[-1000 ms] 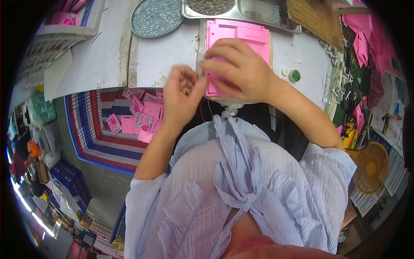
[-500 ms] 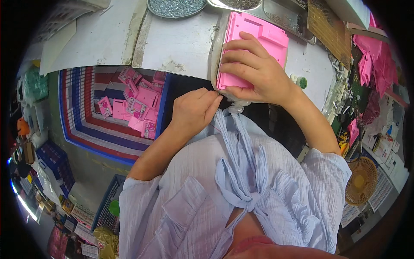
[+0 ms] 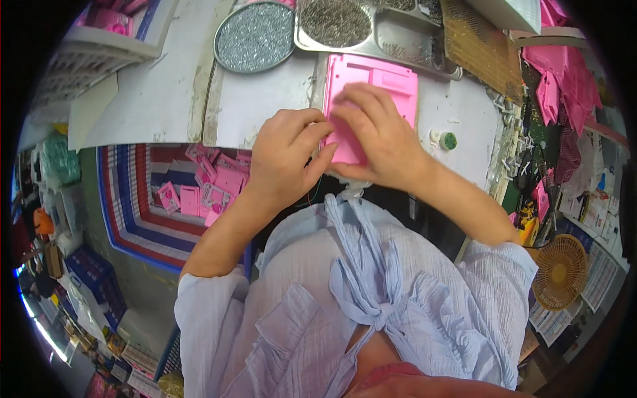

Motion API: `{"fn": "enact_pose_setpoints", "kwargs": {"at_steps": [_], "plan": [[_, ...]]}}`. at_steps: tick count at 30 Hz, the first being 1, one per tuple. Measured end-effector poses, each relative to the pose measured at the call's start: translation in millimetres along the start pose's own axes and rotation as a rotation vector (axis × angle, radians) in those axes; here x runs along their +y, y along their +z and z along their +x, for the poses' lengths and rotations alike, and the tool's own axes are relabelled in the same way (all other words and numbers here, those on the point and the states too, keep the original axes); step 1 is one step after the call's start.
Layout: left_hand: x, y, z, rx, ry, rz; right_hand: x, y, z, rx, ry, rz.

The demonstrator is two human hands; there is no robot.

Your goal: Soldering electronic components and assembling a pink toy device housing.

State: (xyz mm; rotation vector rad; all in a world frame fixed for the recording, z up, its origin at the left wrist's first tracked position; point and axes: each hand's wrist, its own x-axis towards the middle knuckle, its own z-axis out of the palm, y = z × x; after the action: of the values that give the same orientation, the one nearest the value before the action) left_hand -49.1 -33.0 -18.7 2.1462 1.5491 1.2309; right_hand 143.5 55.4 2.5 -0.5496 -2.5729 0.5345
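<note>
A pink plastic case part point(image 3: 373, 74) with raised ribs and recesses lies on the table edge in front of me. My left hand point(image 3: 286, 156) is at its left side, fingers bent and closed near the edge; what they hold is hidden. Thin red and green wires point(image 3: 316, 188) hang just below that hand. Over the pink part is my right hand point(image 3: 385, 136), fingers curved and slightly blurred, thumb apart from them near the part's lower edge.
Beyond the part stand a round tray of small silvery pieces point(image 3: 255, 36) and a metal tray of screws point(image 3: 335, 23). A small green-topped item point(image 3: 448, 140) lies at right. Below left, a striped bin point(image 3: 129, 199) holds pink parts point(image 3: 229, 180). A tan fan point(image 3: 559, 272) is at far right.
My right hand has loosened from around the pink part and shifted toward its lower left. My left hand has moved up beside it. The whole view has shifted, showing more of the trays.
</note>
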Motion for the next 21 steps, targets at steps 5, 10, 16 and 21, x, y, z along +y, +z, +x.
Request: {"fn": "enact_pose_setpoints", "kwargs": {"at_steps": [5, 10, 16, 21], "plan": [[-9, 0, 7, -0.092, 0.093, 0.181, -4, 1, -14, -0.014, 0.064, 0.001], [-3, -8, 11, -0.221, 0.078, 0.278, 0, 2, -14, -0.015, 0.064, 0.043], [-8, 0, 11, -0.097, -0.238, -0.006, 0, 1, -16, 0.03, 0.07, 0.079], [-20, -1, 10, -0.201, -0.098, 0.109, -1, 2, -14, 0.031, 0.063, 0.071]]}}
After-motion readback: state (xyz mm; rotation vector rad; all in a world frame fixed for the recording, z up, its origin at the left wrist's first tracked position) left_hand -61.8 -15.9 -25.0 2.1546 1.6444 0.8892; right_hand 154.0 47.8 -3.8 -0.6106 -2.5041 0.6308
